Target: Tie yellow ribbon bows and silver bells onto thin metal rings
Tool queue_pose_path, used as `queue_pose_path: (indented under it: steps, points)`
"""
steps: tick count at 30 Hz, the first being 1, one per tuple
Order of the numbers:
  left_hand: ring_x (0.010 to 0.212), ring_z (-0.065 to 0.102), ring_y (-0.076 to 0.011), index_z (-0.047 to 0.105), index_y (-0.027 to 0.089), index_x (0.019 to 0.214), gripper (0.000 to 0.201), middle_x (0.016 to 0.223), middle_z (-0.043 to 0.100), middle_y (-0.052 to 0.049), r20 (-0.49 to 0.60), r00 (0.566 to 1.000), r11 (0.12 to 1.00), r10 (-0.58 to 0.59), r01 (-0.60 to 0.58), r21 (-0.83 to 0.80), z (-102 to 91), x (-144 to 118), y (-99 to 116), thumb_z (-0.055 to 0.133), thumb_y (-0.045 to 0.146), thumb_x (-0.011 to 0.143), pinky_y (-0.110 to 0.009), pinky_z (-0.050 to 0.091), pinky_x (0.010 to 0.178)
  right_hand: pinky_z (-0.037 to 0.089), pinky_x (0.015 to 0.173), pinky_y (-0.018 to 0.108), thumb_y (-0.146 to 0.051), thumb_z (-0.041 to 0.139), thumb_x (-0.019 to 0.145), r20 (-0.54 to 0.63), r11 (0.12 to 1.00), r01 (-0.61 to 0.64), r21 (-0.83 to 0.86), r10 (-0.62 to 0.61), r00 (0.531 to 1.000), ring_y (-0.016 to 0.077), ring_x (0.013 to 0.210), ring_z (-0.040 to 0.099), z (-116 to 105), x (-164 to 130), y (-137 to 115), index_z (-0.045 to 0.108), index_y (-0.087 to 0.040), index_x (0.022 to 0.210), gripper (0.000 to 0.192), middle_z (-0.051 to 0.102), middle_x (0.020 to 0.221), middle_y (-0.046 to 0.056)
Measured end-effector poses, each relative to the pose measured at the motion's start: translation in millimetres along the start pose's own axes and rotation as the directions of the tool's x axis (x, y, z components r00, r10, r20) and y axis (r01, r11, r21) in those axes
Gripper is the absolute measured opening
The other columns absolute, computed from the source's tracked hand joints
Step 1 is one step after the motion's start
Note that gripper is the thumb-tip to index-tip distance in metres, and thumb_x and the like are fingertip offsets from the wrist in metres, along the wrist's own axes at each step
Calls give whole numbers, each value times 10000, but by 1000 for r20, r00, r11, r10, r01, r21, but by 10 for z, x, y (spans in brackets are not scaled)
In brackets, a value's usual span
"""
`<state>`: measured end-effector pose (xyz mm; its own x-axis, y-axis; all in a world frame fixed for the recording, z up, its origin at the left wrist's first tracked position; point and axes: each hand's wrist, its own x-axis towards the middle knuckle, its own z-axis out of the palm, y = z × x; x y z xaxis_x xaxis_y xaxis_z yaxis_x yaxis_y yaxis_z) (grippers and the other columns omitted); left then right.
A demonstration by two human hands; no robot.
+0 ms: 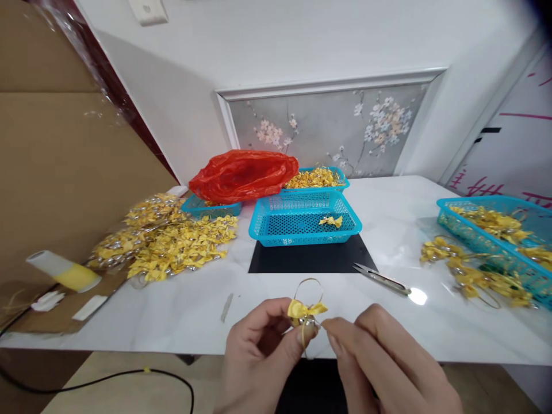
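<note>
Between thumb and index finger, my left hand (263, 351) pinches a small silver bell (307, 324) topped by a yellow ribbon bow (306, 309). A thin gold cord loop (311, 280) stands up above the bow, and a strand hangs down over the left thumb. My right hand (379, 356) is closed in a pinch just right of the bell; whatever its fingertips hold is too small to make out. Beyond the hands, a blue basket (259, 230) contains a single yellow bow piece (331, 221). Thread snips (383, 278) lie to the right.
Yellow bow pieces (181, 244) are heaped at left, near bagged ones and a yellow-and-white cone (64, 270). A red plastic bag (241, 172) covers part of a blue basket (211, 210). Another filled basket (347, 184) stands behind; a basket (509, 244) and loose bows (470, 276) are right.
</note>
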<state>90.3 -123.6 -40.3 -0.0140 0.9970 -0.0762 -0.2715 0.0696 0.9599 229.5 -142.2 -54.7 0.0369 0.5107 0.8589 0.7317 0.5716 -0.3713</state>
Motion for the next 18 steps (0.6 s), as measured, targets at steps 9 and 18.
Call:
queue_pose_path:
  steps: [9, 18]
  points:
    - [641, 616, -102, 788, 150, 791, 213, 714, 705, -17, 77, 977, 970, -201, 209, -123, 26, 27, 47, 887, 265, 643, -190, 565, 644, 354, 466, 242, -73, 613, 878, 14, 990, 116, -76, -115, 993, 96, 529, 441, -69, 85, 71, 676, -115, 881, 76, 485, 646, 10]
    - [690, 618, -119, 777, 161, 813, 204, 756, 718, -23, 82, 981, 983, -174, 178, -44, -7, 16, 19, 867, 273, 669, -210, 556, 685, 361, 490, 261, -54, 602, 887, 108, 992, 121, -39, -116, 987, 119, 579, 420, -126, 84, 92, 656, -97, 936, 85, 482, 669, 34]
